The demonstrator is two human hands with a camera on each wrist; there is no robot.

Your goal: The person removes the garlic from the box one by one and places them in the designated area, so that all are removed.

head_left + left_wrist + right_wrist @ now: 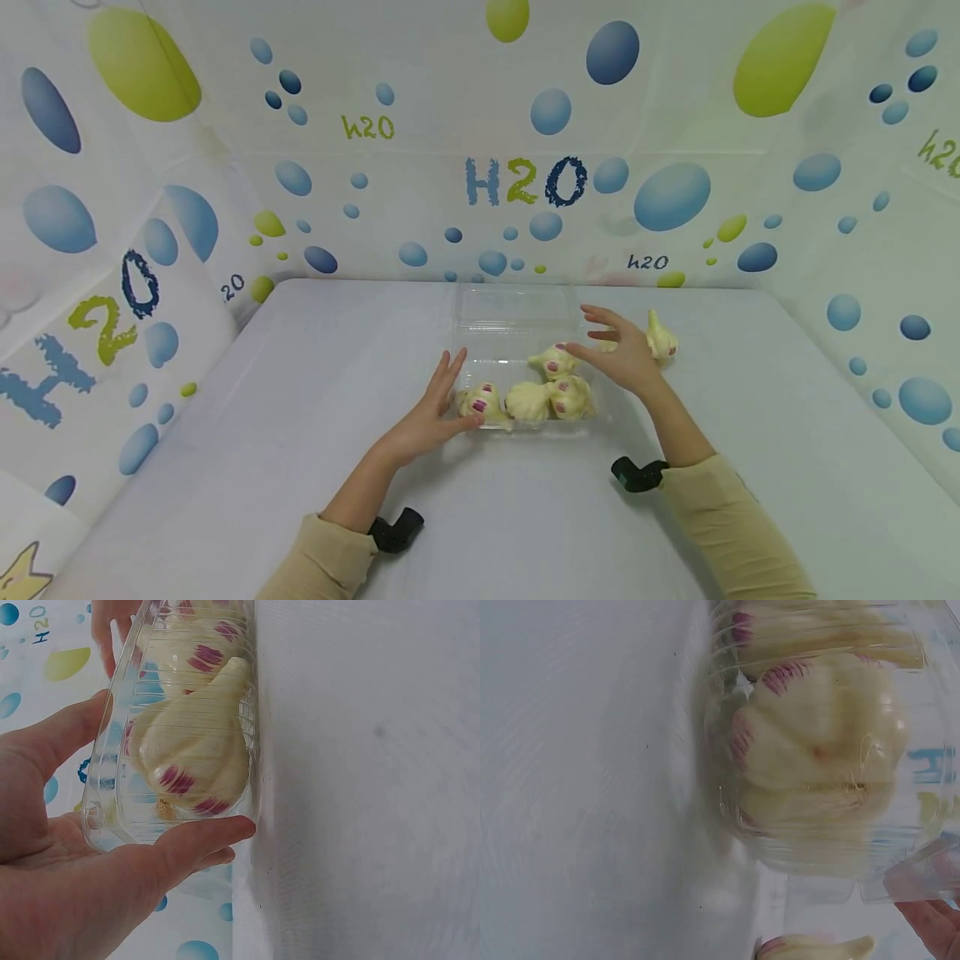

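Note:
A clear plastic clamshell box (517, 425) lies with its lid laid back, and garlic bulbs with purple streaks (572, 398) sit inside it. At the box's left end, my left hand (423, 421) touches the wall, fingers spread and thumb stretched along the front corner. The left wrist view shows a garlic bulb (191, 750) behind the clear wall, close to that thumb. My right hand (628, 354) is at the right end of the box, fingers extended and apart. In the right wrist view its fingers (930, 930) appear beyond the box's edge.
A loose garlic bulb (662, 342) lies on the white tabletop (300, 375) right of the box; another pale piece (607, 345) is partly hidden behind my right hand. A printed curtain (420, 192) encloses the back and sides.

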